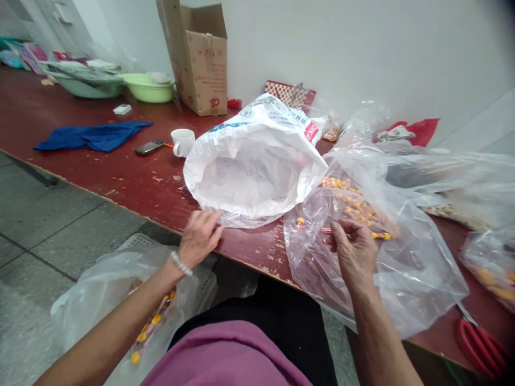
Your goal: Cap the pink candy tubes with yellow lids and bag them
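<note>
A large white printed bag lies with its wide mouth facing me, a clear liner showing at its lower rim. My left hand rests at the table's front edge beside that rim, thumb and fingers loosely apart. In a pinch, my right hand has a small red stick; part of it is hidden by the fingers. Under and around this hand spreads a clear plastic bag with several small red sticks with yellow ends in it. One yellow-ended stick shows just right of my knuckles.
Left of the white bag are a white mug, a phone and a blue cloth. Behind stand a cardboard box and basins. Red-handled scissors lie at right. A bag-lined basket sits below.
</note>
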The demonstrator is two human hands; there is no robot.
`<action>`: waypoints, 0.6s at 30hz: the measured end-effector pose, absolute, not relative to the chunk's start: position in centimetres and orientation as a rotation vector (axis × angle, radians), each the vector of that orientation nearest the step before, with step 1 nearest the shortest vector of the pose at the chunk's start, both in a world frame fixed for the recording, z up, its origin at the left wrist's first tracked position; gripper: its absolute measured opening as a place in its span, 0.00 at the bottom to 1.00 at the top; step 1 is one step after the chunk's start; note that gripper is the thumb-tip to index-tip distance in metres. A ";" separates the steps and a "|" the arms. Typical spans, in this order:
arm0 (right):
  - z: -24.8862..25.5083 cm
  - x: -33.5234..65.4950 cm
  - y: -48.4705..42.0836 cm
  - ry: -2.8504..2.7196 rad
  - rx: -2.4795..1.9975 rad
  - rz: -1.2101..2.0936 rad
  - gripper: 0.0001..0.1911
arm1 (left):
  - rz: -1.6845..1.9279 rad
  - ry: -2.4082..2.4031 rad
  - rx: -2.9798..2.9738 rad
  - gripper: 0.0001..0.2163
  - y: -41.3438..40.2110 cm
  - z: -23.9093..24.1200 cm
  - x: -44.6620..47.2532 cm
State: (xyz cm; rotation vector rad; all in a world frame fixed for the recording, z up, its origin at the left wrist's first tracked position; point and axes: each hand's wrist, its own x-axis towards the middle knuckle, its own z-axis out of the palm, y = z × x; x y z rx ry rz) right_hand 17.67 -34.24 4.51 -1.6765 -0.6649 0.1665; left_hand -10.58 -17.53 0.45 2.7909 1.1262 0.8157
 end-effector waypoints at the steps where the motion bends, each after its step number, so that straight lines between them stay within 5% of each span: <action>1: 4.8 16.8 -34.5 -0.686 -1.657 0.197 0.22 | 0.722 1.110 2.834 0.15 -16.9 0.6 -8.9; 18: 2.9 6.2 -31.6 -1.387 -1.526 0.384 0.13 | 0.501 0.520 1.618 0.11 -24.0 2.8 -7.8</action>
